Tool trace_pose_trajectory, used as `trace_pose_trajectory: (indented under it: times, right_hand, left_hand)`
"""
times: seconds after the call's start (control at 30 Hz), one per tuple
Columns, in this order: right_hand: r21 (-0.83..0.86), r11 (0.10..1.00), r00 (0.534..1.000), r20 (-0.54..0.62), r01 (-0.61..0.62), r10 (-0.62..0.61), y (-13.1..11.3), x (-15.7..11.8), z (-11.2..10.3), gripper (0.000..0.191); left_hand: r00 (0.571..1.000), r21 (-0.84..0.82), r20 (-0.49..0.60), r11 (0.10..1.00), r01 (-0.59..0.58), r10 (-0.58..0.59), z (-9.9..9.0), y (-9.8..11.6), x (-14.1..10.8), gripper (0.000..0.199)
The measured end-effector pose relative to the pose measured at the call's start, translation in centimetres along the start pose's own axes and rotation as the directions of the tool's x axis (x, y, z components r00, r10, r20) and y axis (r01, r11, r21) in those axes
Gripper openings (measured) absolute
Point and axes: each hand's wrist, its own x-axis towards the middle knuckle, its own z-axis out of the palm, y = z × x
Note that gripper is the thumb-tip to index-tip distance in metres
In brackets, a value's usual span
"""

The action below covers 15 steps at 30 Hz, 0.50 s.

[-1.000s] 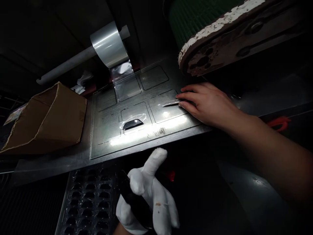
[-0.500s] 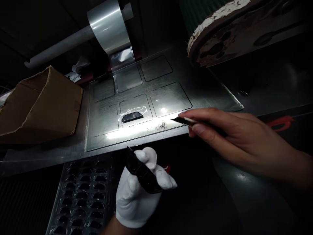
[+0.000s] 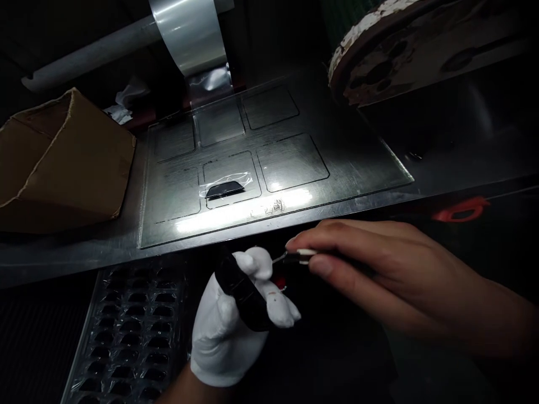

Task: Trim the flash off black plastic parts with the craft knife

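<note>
My left hand (image 3: 231, 320), in a white glove, is closed around a black curved part (image 3: 242, 294) held tilted below the plate's front edge. My bare right hand (image 3: 357, 264) pinches a thin tool (image 3: 298, 256) with a dark and pale handle. The tool's fine metal tip points left and lies close to the gloved fingertips; whether it touches them is unclear. On the clear plate (image 3: 357, 168) with rounded rectangle outlines lies another black piece (image 3: 225, 189) on clear film.
A cardboard box (image 3: 92, 163) stands at the left. Behind the plate hangs a silvery film roll (image 3: 191, 39). A large worn wheel (image 3: 404, 67) is at the upper right. Red scissor-like handles (image 3: 463, 210) lie right. A tray of black parts (image 3: 130, 325) sits lower left.
My right hand has moved down and left from above the plate, bringing the tool beside the gloved fingers. My left hand still holds the black part. The view has shifted slightly.
</note>
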Motion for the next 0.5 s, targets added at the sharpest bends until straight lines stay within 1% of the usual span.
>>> trace_pose_trajectory:
  times: [0.07, 0.13, 0.23, 0.37, 0.43, 0.5]
  right_hand:
    - [0.043, 0.998, 0.998, 0.032, 0.054, -0.055, -0.7, 0.3, 0.2, 0.027]
    - [0.081, 0.994, 0.995, 0.067, 0.073, -0.078, -1.2, 0.7, 0.4, 0.024]
    - [0.094, 0.994, 0.993, 0.101, 0.048, -0.057, -1.6, 1.2, 0.7, 0.015]
    - [0.057, 0.997, 0.993, 0.111, 0.043, -0.050, -1.6, 1.6, 1.0, 0.018]
    - [0.044, 0.998, 0.992, 0.118, 0.048, -0.053, -1.6, 1.7, 1.1, 0.018]
    - [0.043, 0.998, 0.991, 0.120, 0.053, -0.058, -1.5, 1.7, 1.1, 0.017]
  left_hand:
    - [0.999, 0.058, -0.037, 0.998, -0.006, 0.009, -0.5, 0.1, -0.4, 0.032]
    - [0.998, 0.090, -0.068, 0.996, 0.006, 0.000, -1.0, 0.1, -0.8, 0.035]
    - [0.994, 0.096, -0.102, 0.995, 0.042, -0.032, -1.7, 0.1, -1.4, 0.040]
    - [0.991, 0.072, -0.102, 0.993, 0.096, -0.089, -2.3, 0.0, -2.1, 0.051]
    - [0.990, 0.068, -0.104, 0.992, 0.103, -0.095, -2.6, 0.0, -2.3, 0.056]
    - [0.986, 0.061, -0.131, 0.992, 0.113, -0.104, -2.9, 0.0, -2.4, 0.059]
